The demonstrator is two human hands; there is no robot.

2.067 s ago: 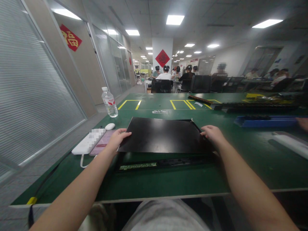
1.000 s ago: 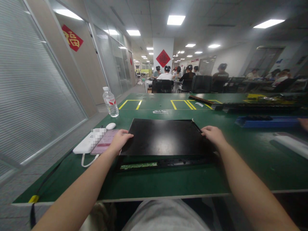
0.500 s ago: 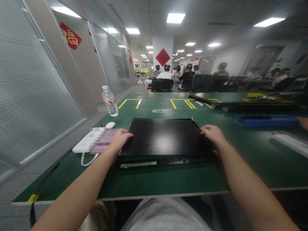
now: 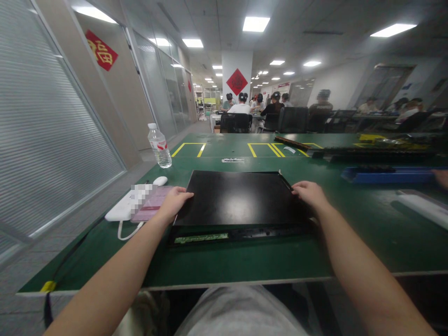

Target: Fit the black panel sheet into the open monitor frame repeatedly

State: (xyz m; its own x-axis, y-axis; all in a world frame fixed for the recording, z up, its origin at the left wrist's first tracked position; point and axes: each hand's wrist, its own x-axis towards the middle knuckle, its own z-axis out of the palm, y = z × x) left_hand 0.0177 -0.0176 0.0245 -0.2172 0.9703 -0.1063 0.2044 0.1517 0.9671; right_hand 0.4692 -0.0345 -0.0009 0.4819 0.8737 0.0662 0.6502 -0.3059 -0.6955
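Note:
A glossy black display panel (image 4: 234, 196) lies in front of me, reflecting a ceiling light. My left hand (image 4: 178, 201) pinches its left edge between thumb and fingers. At the right edge, my right hand (image 4: 310, 193) grips the panel near a thin dark strip (image 4: 286, 181) along its upper right corner. Under the panel's near edge shows a black frame (image 4: 266, 233) bearing a narrow green circuit board (image 4: 201, 238). The rest of that frame is hidden beneath the panel.
On the left of the green table (image 4: 227, 268) are a white power bank (image 4: 122, 207), a phone (image 4: 149, 207), a white mouse-like object (image 4: 160, 181) and a water bottle (image 4: 160, 147). To the right lie a blue tray (image 4: 385, 175), a white bar (image 4: 425, 207) and another person's hand (image 4: 441, 178).

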